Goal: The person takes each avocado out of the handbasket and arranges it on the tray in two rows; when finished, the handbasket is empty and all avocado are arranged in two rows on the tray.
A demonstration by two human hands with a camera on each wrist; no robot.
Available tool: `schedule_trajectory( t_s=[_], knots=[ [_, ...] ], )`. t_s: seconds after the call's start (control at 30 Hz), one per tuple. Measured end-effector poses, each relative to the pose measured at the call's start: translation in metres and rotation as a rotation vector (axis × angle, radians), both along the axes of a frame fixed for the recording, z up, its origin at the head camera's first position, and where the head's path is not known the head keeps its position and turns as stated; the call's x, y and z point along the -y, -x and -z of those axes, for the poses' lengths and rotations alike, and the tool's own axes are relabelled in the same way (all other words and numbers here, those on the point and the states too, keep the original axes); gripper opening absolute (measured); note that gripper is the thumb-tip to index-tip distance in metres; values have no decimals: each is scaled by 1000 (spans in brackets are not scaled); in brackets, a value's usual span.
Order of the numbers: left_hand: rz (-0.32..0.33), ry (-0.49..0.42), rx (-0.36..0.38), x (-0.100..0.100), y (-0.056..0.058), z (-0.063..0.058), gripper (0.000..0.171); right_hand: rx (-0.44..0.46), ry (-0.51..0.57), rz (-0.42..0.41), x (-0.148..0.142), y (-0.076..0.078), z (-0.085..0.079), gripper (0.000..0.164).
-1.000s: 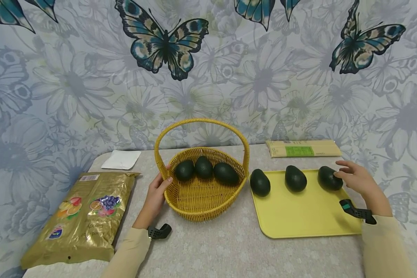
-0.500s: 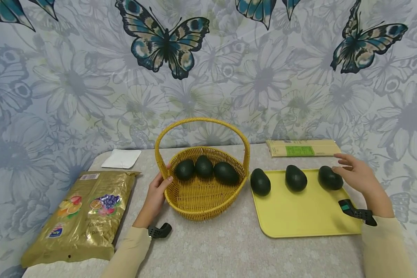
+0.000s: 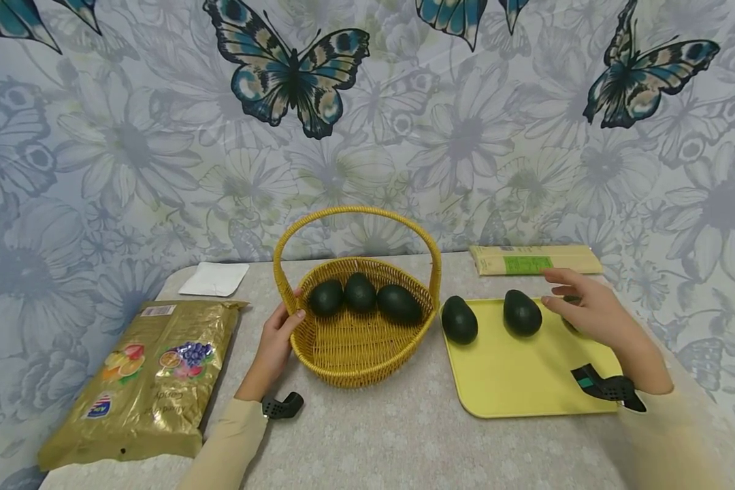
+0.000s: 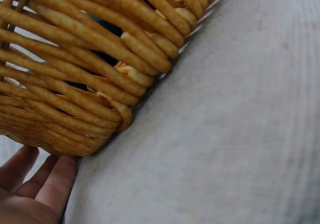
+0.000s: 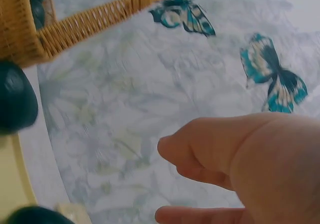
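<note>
A yellow wicker basket [image 3: 349, 371] with a tall arched handle holds three dark green avocados [image 3: 359, 293] at its back. My left hand [image 3: 277, 332] grips the basket's left side, thumb over the rim and fingers outside against the weave; its fingertips [image 4: 55, 179] show at the wicker in the left wrist view. On the yellow tray [image 3: 527, 381], one avocado [image 3: 459, 320] lies at the left corner and another avocado [image 3: 522, 314] in the middle. My right hand [image 3: 594, 316] hovers with nothing in it, fingers pointing left, mostly hiding a third avocado [image 3: 569, 320] there.
A gold candy bag [image 3: 141, 381] lies at the left, with a white packet [image 3: 213, 280] behind it. A long beige package with a green label [image 3: 529, 265] lies behind the tray. A butterfly-patterned cloth [image 3: 367, 156] backs the table.
My right hand has come off the right-hand avocado and moved left, toward the middle one. My left hand stays on the basket, and the avocados lie where they were.
</note>
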State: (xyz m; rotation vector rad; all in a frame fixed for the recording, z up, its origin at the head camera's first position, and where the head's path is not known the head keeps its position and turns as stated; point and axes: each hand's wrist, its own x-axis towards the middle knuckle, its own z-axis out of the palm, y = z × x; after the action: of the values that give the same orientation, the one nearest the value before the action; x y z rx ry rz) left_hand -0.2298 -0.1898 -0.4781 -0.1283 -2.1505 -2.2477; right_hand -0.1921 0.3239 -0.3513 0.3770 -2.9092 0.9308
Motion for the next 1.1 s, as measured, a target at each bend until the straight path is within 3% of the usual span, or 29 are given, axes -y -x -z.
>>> schedule_trajectory(
  t_s=[0.27,0.57,0.93,1.1],
  knots=[
    [4,-18,-14,0,0,2,53,-47,-12,-189,47,-6,2,48],
    [-5,-26,-10,-1,-1,5,53,-32,31,-413,106,-4,10,44],
    [-12,-28,-6,0,1,1,53,1,28,-586,170,10,15,43],
    [-1,-26,-17,0,0,2,53,-19,-33,-578,192,23,19,43]
  ],
)
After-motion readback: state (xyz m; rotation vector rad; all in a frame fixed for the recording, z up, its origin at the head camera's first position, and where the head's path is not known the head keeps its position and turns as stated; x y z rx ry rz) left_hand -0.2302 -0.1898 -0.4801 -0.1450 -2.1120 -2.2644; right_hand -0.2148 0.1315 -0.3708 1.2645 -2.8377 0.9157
